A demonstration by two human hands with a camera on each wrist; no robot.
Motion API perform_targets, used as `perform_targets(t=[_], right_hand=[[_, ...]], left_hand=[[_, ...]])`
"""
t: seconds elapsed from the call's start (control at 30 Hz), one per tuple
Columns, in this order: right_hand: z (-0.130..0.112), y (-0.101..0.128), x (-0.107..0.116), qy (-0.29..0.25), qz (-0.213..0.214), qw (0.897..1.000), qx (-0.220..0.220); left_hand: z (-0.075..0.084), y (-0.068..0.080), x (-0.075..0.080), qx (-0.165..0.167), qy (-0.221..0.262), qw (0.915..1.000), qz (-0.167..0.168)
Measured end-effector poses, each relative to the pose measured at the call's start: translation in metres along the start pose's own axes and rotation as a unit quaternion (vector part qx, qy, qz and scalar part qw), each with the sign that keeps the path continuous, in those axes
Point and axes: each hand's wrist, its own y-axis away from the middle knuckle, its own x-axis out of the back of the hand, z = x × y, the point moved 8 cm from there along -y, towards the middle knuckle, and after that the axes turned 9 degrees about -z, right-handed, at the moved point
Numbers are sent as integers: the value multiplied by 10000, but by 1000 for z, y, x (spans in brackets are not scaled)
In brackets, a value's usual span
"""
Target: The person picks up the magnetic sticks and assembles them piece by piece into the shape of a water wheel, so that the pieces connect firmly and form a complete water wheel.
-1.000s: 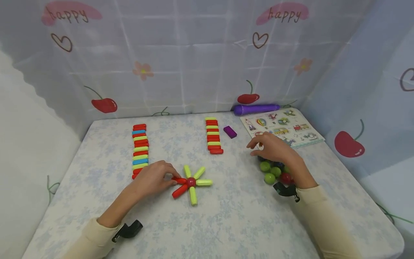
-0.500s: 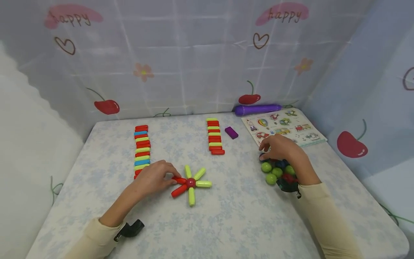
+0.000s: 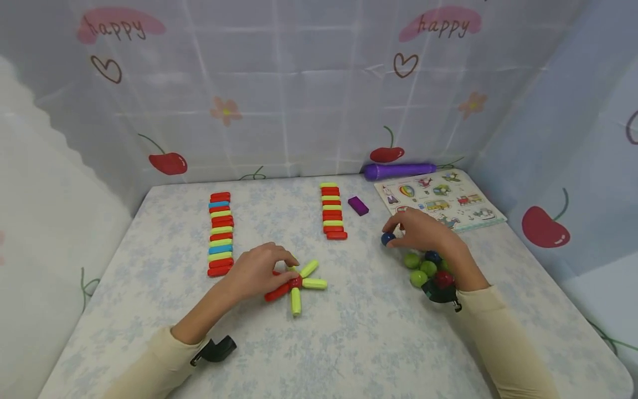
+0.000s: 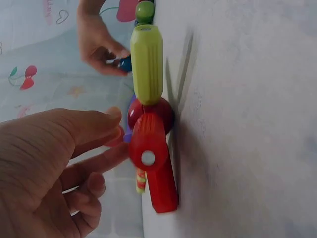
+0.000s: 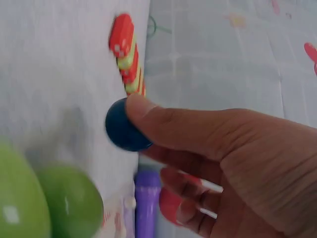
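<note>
Blue ball: pinched in right hand fingertips just off the ball pile, near short stick row. Small, glossy, dark navy, likely slippery; best kept in a firm pinch and carried low. Left hand fingers curled onto star, steadying red sticks.

We see glossy, smooth plastic in the rods and balls; a matt printed cloth covers the counter; the puzzle board looks smooth.
</note>
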Motion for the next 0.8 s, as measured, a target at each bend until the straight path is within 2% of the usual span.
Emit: perform_targets(t=[0.17, 0.3, 0.43, 0.67, 0.8], right_hand=[[-37, -11, -14, -189, 35, 9987, 481], [-64, -18, -29, -193, -102, 9965, 803], [-79, -25, -42, -187, -155, 9954, 928], [-90, -33, -61, -323, -226, 9936, 1054], [-92, -35, -66, -409, -95, 9927, 1128]], left_hand=[[10, -21, -9, -65, 16, 9999, -98], [11, -30, -16, 171, -15, 9996, -217], [10, -32, -20, 320, 113, 9992, -217], [12, -30, -24, 222, 433, 9985, -256], [12, -28, -23, 194, 539, 9981, -223]])
